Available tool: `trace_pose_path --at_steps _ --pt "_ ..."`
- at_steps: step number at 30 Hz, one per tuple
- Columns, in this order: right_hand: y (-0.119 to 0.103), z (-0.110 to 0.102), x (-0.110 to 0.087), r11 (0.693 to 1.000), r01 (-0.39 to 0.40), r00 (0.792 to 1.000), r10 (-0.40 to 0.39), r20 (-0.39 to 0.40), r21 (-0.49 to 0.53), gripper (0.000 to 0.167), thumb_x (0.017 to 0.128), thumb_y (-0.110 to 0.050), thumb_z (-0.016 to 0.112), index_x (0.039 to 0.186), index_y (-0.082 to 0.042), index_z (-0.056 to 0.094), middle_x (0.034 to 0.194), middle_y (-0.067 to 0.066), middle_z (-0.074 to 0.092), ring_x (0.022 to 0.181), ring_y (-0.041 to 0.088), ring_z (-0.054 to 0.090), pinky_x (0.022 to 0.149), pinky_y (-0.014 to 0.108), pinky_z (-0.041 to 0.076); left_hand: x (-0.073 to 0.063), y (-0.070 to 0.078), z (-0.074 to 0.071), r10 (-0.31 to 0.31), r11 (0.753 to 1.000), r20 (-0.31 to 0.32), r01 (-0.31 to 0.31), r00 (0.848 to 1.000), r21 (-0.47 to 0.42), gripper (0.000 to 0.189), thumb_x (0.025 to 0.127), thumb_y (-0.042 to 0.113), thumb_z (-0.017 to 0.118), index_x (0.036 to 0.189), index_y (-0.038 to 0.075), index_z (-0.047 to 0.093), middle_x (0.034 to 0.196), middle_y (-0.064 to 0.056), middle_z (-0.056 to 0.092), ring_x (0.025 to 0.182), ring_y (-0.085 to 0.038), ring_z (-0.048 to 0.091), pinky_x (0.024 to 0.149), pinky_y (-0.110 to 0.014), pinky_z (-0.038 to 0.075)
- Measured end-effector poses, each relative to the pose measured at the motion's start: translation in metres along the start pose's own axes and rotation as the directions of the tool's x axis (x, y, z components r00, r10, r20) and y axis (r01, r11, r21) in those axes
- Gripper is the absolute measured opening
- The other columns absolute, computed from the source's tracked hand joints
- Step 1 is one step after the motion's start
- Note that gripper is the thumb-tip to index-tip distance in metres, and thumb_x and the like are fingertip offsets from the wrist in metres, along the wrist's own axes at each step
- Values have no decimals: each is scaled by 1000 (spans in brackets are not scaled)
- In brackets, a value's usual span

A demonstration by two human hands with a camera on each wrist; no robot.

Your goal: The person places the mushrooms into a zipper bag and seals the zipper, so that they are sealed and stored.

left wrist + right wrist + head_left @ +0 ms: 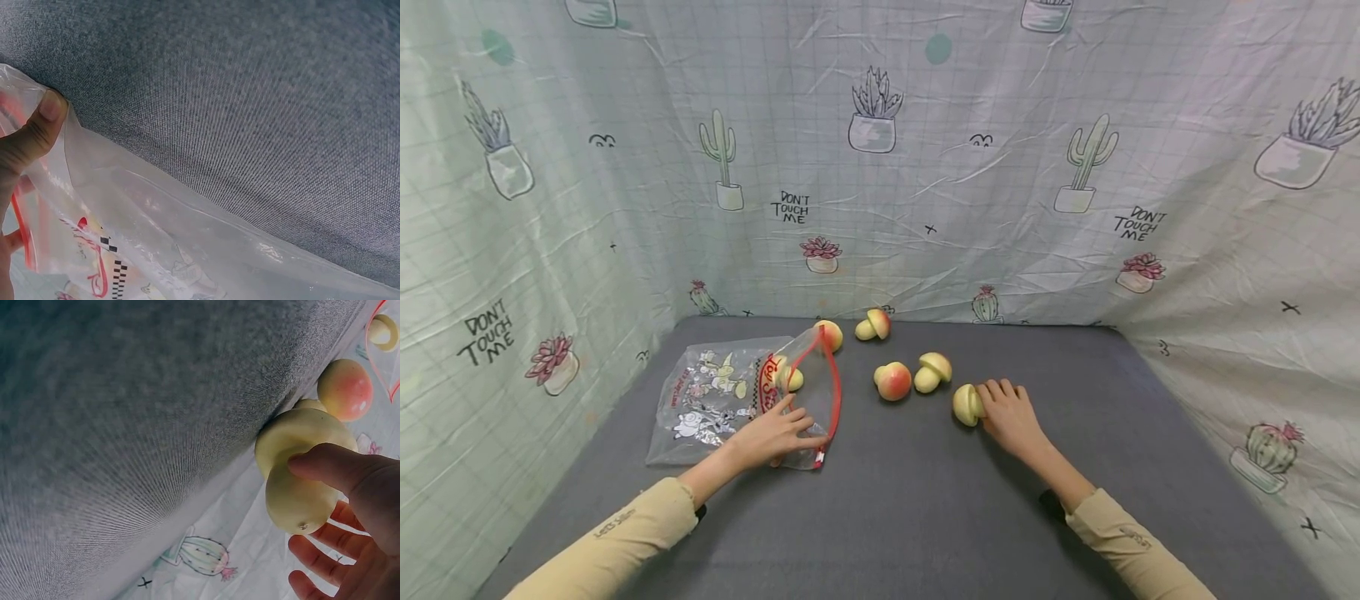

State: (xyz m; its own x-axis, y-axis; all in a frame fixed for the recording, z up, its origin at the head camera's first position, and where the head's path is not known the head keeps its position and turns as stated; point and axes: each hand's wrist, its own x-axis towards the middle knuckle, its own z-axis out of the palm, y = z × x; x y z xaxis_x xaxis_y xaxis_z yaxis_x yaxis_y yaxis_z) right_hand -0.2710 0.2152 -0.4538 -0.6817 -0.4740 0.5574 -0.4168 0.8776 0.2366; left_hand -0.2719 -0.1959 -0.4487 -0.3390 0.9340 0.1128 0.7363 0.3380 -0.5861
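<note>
My right hand [1009, 417] grips a pale yellow toy mushroom [966, 406] low over the grey table. In the right wrist view, the thumb lies across the toy mushroom [300, 500] and the fingers curve behind it. At the left, my left hand [775, 433] reaches to the mouth of a clear zip bag [715, 387] with cartoon prints and a red zip strip. Its thumb and fingers are spread against the plastic, the thumb [47, 119] at the bag's edge in the left wrist view. Another toy mushroom [793, 381] shows through the bag's mouth.
Beyond the hands lie a yellow-red toy mushroom [892, 381] and one tipped over [933, 372]. Farther back are another toy mushroom [874, 325] and a rounded yellow-orange piece [830, 333] partly behind the bag. A cactus-print curtain [880, 217] borders the grey table [910, 517].
</note>
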Motion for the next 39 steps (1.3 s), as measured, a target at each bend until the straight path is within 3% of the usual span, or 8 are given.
trace_pose_path --at_steps 39 --pt "-4 -2 2 997 14 1000 -15 7 80 45 65 -24 76 104 -10 57 92 7 55 80 24 47 64 39 37 2 4 -3 2 999 22 -3 1000 35 81 45 37 83 118 39 49 97 3 55 94 -17 52 91 -51 41"
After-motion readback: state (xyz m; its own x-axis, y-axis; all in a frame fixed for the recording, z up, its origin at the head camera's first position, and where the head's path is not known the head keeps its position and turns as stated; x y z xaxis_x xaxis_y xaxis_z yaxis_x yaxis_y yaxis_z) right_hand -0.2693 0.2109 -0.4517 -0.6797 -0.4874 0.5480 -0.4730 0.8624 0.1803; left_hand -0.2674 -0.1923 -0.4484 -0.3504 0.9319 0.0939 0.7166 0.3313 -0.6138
